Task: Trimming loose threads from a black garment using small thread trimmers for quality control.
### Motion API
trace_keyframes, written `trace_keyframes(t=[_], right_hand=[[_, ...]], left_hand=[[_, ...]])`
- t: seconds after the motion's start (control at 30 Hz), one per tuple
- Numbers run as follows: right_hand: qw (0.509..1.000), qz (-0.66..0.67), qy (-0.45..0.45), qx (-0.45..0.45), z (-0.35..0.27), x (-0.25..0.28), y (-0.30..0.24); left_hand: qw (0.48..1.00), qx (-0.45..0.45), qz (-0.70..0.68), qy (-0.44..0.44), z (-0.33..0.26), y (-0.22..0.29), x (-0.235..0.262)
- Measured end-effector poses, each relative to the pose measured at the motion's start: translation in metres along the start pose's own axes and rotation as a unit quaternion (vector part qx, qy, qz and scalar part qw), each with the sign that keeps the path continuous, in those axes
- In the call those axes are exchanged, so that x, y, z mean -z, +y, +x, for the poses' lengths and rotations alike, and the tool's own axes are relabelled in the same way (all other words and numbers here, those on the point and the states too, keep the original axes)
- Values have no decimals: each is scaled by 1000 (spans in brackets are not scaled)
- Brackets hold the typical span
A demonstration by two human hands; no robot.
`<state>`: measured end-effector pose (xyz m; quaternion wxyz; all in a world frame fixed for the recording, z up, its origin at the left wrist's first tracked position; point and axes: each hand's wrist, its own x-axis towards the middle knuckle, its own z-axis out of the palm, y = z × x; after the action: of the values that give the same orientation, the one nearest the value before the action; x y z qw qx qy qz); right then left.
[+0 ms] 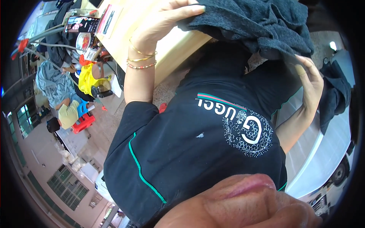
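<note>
A dark grey knit garment (254, 28) is bunched across the top of the head view, held up over the corner of a pale wooden table and above my lap. My left hand (171, 17) grips its left edge, thumb lying along the cloth and gold bangles on the wrist. On the right, my right hand (311, 78) pinches the garment's lower edge. A tan covering wraps that thumb's tip. Folds hide some fingertips of both hands.
The pale wooden table (119, 36) carries a pen and a red-edged item. Beyond its left side are a lit phone (81, 24), a yellow bag (89, 78) and a red stool (83, 123). Another person sits there. A dark cloth (334, 93) hangs over a white container (323, 152) at right.
</note>
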<state>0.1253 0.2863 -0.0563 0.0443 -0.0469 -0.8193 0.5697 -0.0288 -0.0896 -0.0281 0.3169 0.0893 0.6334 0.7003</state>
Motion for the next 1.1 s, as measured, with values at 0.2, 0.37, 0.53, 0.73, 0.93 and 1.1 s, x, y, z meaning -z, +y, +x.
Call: trace_keyframes(t=[0.2,0.37,0.53,0.73,0.93,1.1], right_hand=[[998,55,-17,23,-3,-12,6],[994,106,15,-6,-8,-23,6],[994,110,-4,-18,-11,-33,10],[999,4,30,45,-9,-34,9],[942,-88,200,255,-8,-20,-15],[843,-259,126,455,-4,-37,-75]], left_hand=[[990,-27,-134,-31,-1,-14,-1],[960,-31,-278,30,4,-16,-21],[940,-84,-322,-81,7,-33,8],[980,-134,-149,-17,9,-26,0],[984,-155,-24,82,-7,-17,3],[954,-282,74,72,-1,-16,-64]])
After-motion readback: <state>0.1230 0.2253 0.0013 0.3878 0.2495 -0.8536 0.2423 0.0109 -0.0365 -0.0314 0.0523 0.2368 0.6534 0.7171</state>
